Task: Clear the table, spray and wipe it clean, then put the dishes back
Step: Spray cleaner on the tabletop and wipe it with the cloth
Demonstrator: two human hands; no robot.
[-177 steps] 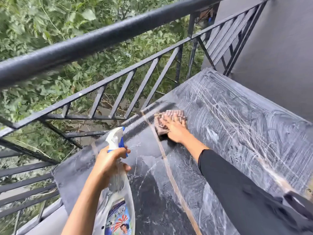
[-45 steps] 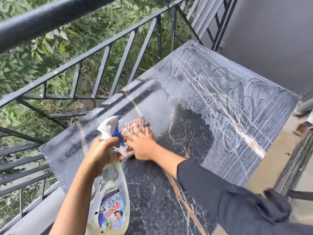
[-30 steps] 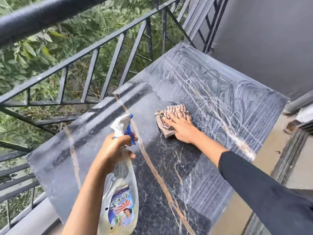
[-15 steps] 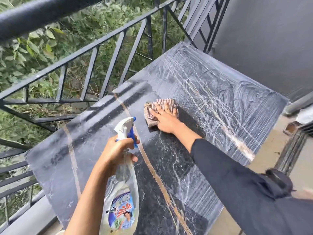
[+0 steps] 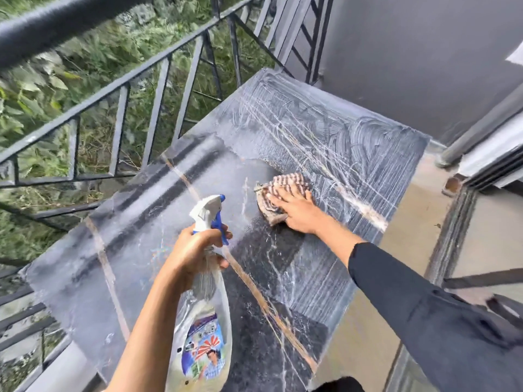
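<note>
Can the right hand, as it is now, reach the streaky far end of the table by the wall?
Probably yes. The right hand lies flat on the cloth mid-table, and nothing stands on the table between it and the far end. The reach looks long, so leaning forward may be needed.

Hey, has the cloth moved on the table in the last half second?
Yes. The cloth under the right hand slid right, away from the brown stripe toward the soapy streaks.
</note>
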